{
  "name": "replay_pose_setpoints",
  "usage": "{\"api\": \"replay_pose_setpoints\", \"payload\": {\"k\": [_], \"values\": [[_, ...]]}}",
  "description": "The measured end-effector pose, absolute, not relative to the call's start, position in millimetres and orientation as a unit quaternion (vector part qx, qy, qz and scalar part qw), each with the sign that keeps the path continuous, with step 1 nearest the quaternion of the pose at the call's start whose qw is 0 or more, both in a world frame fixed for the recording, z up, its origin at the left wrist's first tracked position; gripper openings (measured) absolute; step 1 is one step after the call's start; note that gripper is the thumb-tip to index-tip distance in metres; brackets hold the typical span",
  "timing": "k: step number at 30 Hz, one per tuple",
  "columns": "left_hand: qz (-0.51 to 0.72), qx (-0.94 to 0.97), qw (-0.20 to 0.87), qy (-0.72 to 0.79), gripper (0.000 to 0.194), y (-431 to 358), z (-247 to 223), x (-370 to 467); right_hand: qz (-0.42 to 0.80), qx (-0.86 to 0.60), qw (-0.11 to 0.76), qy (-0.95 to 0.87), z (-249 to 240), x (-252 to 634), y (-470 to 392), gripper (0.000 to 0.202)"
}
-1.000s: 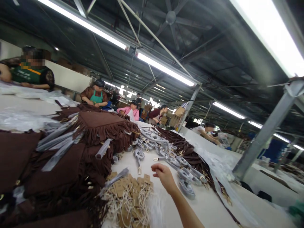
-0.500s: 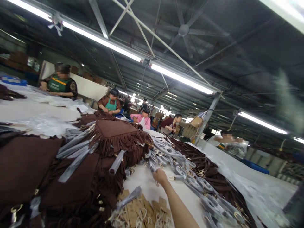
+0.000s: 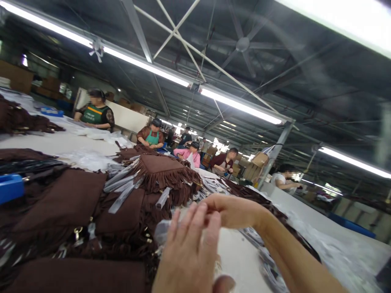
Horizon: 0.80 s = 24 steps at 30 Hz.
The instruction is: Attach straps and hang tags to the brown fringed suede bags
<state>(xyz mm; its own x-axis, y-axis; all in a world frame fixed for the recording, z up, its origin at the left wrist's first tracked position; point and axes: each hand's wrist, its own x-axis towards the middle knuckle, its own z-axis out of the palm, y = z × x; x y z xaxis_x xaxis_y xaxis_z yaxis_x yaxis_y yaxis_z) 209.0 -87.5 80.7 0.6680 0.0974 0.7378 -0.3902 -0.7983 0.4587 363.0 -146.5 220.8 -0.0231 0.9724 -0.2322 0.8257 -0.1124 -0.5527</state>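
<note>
My left hand [image 3: 191, 248] is in the lower middle, its back to me and its fingers stretched out. Bent at the wrist, my right hand [image 3: 230, 209] meets it from the right. Its fingers curl in behind the left fingertips, and whatever they hold is hidden. A bulge of clear plastic wrap [image 3: 162, 231] pokes out left of my left fingers; I cannot tell which hand touches it. To the left lie dark brown fringed bags [image 3: 122, 209] with gold clasps. Plastic-wrapped straps [image 3: 269, 260] lie partly hidden behind my right forearm.
A blue bin [image 3: 10, 188] stands at the left edge. Clear plastic bags [image 3: 88, 159] lie on the white table [image 3: 241, 264]. More brown fringed pieces [image 3: 244, 191] run along the far right. Several co-workers sit or stand across the table, one in a green apron [image 3: 93, 114].
My right hand has drawn back from the wrapped straps toward me. My left hand has come into view and met it. The view has turned left, bringing in the blue bin.
</note>
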Motion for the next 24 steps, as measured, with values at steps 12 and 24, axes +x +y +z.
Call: {"api": "replay_pose_setpoints", "payload": {"k": [12, 24], "values": [[0.33, 0.704, 0.609, 0.157, 0.035, -37.8, 30.8, 88.4, 0.313, -0.597, 0.346, -0.652, 138.1, 276.4, -115.3, 0.033], [0.283, 0.719, 0.622, 0.126, 0.036, -20.1, 21.9, 79.2, 0.049, -0.502, 0.252, -0.826, 128.1, 262.2, -111.2, 0.036]]}}
